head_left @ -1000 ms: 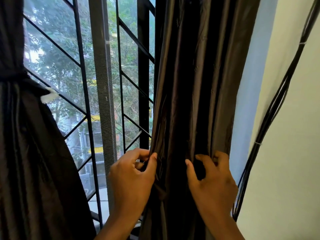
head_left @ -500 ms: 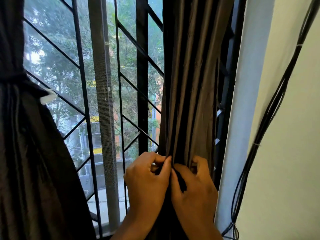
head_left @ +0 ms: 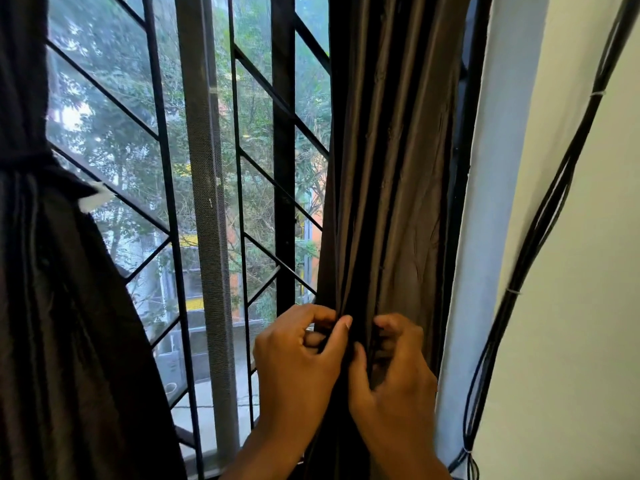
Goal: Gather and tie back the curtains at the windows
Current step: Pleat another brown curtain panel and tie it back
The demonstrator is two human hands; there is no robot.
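Far left: left curtain (head_left: pixel 52 306) already cinched by its tie-back (head_left: pixel 24 164). Right of the window grille (head_left: pixel 166 202): left hand (head_left: pixel 298 362) and right hand (head_left: pixel 391 375), now drawn together, pinching the right curtain (head_left: pixel 388 168) into a narrower bundle than a second ago. Gathered against the window frame's right side, seemingly ready for tying.

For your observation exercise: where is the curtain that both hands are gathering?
In the head view, the right-hand curtain hangs right of centre, between the window grille and the wall's black cables, gripped low by the left hand and right hand.
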